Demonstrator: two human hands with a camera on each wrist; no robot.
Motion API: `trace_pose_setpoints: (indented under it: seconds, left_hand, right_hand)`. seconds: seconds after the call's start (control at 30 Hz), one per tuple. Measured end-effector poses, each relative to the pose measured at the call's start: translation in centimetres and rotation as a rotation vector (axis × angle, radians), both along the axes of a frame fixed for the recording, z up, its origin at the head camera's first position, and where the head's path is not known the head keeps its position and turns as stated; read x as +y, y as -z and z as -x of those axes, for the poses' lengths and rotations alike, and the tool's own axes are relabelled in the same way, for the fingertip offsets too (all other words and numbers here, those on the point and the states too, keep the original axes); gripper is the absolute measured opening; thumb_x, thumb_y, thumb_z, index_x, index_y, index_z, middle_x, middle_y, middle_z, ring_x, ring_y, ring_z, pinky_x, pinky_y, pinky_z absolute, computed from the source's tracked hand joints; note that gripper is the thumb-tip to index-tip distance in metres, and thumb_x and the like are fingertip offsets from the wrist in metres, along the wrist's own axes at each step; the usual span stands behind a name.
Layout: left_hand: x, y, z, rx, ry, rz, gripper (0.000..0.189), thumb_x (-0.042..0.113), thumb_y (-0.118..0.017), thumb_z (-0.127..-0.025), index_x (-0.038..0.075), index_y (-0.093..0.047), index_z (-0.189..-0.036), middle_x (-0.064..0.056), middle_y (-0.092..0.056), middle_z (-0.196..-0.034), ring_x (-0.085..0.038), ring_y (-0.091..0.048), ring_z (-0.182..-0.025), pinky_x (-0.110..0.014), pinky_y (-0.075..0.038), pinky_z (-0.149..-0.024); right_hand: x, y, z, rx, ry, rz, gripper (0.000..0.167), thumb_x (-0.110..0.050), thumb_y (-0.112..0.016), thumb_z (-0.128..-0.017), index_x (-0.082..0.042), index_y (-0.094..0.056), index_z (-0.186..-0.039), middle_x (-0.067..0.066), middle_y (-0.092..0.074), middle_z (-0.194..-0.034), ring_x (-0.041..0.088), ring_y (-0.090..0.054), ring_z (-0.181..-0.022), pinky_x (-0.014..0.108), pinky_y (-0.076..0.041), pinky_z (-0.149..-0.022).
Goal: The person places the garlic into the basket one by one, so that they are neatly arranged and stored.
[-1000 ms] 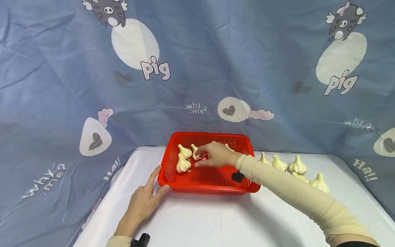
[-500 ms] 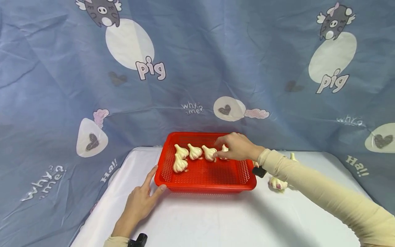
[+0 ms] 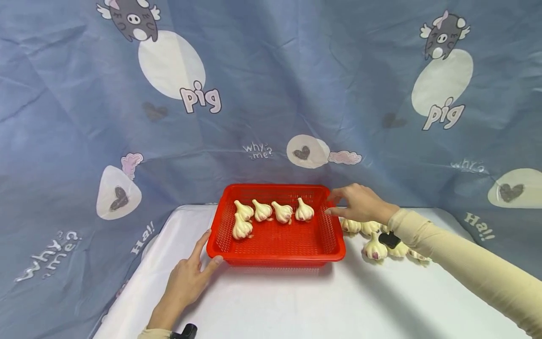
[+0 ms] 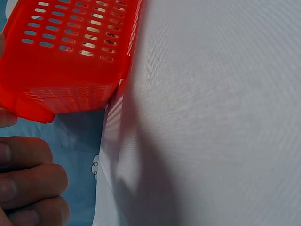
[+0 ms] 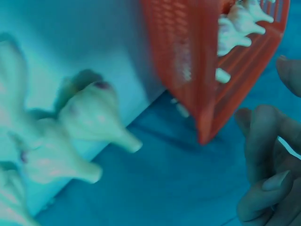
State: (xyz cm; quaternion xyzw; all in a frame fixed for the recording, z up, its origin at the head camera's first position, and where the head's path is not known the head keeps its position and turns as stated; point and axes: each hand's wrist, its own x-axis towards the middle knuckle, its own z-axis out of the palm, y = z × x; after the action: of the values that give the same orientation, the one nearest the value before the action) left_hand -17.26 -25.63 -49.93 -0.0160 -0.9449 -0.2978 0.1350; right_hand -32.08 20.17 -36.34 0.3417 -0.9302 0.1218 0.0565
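Note:
A red plastic basket [image 3: 275, 257] with slotted walls stands on the white table. Several garlic bulbs [image 3: 304, 212] lie inside, most in a row along the back and one nearer the front on the left. My left hand [image 3: 186, 281] holds the basket's front left corner between thumb and index finger; its other fingers are curled in the left wrist view. Above the basket's right rim hovers my right hand [image 3: 360, 203], thumb and index apart with nothing between them. More garlic bulbs [image 3: 375, 247] sit on the table to the right, some partly hidden beneath that hand and forearm.
A blue cloth [image 3: 262, 94] printed with pigs and words hangs behind and at the sides of the table. White tabletop [image 3: 288, 301] stretches in front of the basket. Each wrist carries a small black camera [image 3: 389, 240].
My right hand has let go of a garlic bulb in the basket and moved right, to over the right rim. My left hand keeps its place at the corner. The head view has turned slightly.

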Motion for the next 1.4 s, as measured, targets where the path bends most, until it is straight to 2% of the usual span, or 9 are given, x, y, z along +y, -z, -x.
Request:
trace_pose_setpoints:
  seconds: [0.13, 0.37, 0.53, 0.77, 0.9, 1.0, 1.23, 1.4]
  left_hand:
    - [0.0, -0.2, 0.1, 0.001, -0.003, -0.004, 0.079, 0.056, -0.069, -0.098, 0.039, -0.033, -0.166, 0.007, -0.033, -0.054, -0.009, -0.025, -0.051, -0.031, -0.026, -0.047]
    - [0.0, -0.1, 0.0, -0.006, -0.001, 0.0, 0.08, 0.055, -0.07, -0.098, 0.037, -0.032, -0.166, 0.007, -0.034, -0.054, -0.008, -0.026, -0.051, -0.031, -0.027, -0.047]
    - [-0.2, -0.1, 0.1, -0.002, -0.001, 0.002, 0.08, 0.054, -0.07, -0.098, 0.037, -0.032, -0.167, 0.008, -0.034, -0.054, -0.008, -0.026, -0.05, -0.031, -0.026, -0.046]
    - [-0.1, -0.1, 0.1, 0.001, 0.001, -0.006, 0.08, 0.053, -0.07, -0.099, 0.036, -0.032, -0.166, 0.008, -0.033, -0.055, -0.008, -0.025, -0.051, -0.031, -0.027, -0.046]
    - [0.0, -0.1, 0.0, -0.001, 0.005, -0.008, 0.079, 0.054, -0.07, -0.098, 0.037, -0.032, -0.166, 0.008, -0.034, -0.055, -0.008, -0.025, -0.051, -0.031, -0.027, -0.046]
    - [0.0, 0.0, 0.0, -0.001, 0.006, -0.004, 0.079, 0.054, -0.07, -0.099, 0.037, -0.032, -0.166, 0.008, -0.033, -0.055, -0.007, -0.025, -0.051, -0.031, -0.027, -0.046]
    - [-0.1, 0.1, 0.0, 0.014, 0.0, -0.001, 0.079, 0.052, -0.07, -0.099, 0.037, -0.032, -0.166, 0.009, -0.032, -0.054, -0.007, -0.025, -0.05, -0.03, -0.027, -0.045]
    - [-0.1, 0.2, 0.0, 0.009, 0.003, -0.006, 0.079, 0.053, -0.07, -0.099, 0.038, -0.032, -0.167, 0.009, -0.032, -0.054, -0.007, -0.025, -0.05, -0.03, -0.027, -0.045]
  right_hand:
    - [2.2, 0.4, -0.4, 0.007, 0.016, -0.006, 0.025, -0.039, -0.082, -0.093, -0.018, -0.08, -0.107, -0.005, -0.082, -0.098, 0.02, -0.078, -0.093, 0.045, -0.06, -0.075]
    - [6.3, 1.1, -2.1, -0.033, 0.045, -0.023, 0.025, -0.037, -0.081, -0.094, -0.016, -0.079, -0.109, -0.014, -0.079, -0.089, 0.019, -0.077, -0.091, 0.044, -0.057, -0.077]
    - [8.6, 1.8, -2.7, -0.07, 0.067, -0.03, 0.032, -0.039, -0.08, -0.095, -0.012, -0.078, -0.113, -0.017, -0.078, -0.087, 0.02, -0.077, -0.09, 0.046, -0.057, -0.08]
    - [11.1, 3.2, -3.5, -0.104, 0.058, -0.024, 0.041, -0.034, -0.085, -0.09, -0.006, -0.076, -0.117, -0.009, -0.079, -0.092, 0.025, -0.077, -0.092, 0.05, -0.058, -0.086]
    - [11.9, 4.4, -4.1, -0.144, 0.071, -0.027, 0.05, -0.04, -0.089, -0.084, -0.008, -0.075, -0.12, -0.005, -0.08, -0.097, 0.024, -0.076, -0.095, 0.048, -0.058, -0.085]
    - [12.2, 5.3, -4.4, -0.154, 0.065, -0.01, 0.051, -0.039, -0.092, -0.08, -0.01, -0.076, -0.118, -0.004, -0.08, -0.098, 0.023, -0.076, -0.094, 0.046, -0.058, -0.083]
    - [12.0, 7.3, -4.6, -0.122, 0.016, 0.024, 0.04, -0.037, -0.096, -0.075, -0.017, -0.077, -0.104, -0.011, -0.079, -0.093, 0.016, -0.075, -0.088, 0.039, -0.058, -0.08]
    - [11.6, 8.2, -5.0, -0.101, 0.017, 0.014, 0.045, -0.044, -0.096, -0.074, -0.016, -0.077, -0.104, -0.009, -0.078, -0.093, 0.017, -0.074, -0.086, 0.036, -0.058, -0.076]
